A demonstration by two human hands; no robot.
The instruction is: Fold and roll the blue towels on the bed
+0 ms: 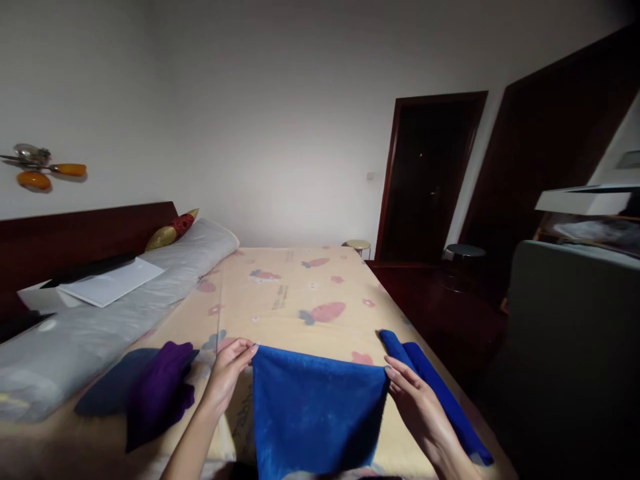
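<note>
A blue cloth (320,407) hangs stretched between my two hands, its top edge almost level and its lower end running out of view. My left hand (233,370) pinches the top left corner between thumb and fingers. At the top right corner, my right hand (413,397) grips the cloth in the same way. Beyond the right hand lie rolled blue cloths (435,387) along the bed's right edge. Left of my left hand, a crumpled purple cloth (163,390) rests partly over a dark grey-blue cloth (113,387).
The bed (280,293) has a cream sheet printed with carrots. A long grey bolster (150,300) carries white papers (113,280) near the dark headboard (75,233). Stools (465,251) stand on the floor near the doorway. A grey panel (570,347) rises on the right.
</note>
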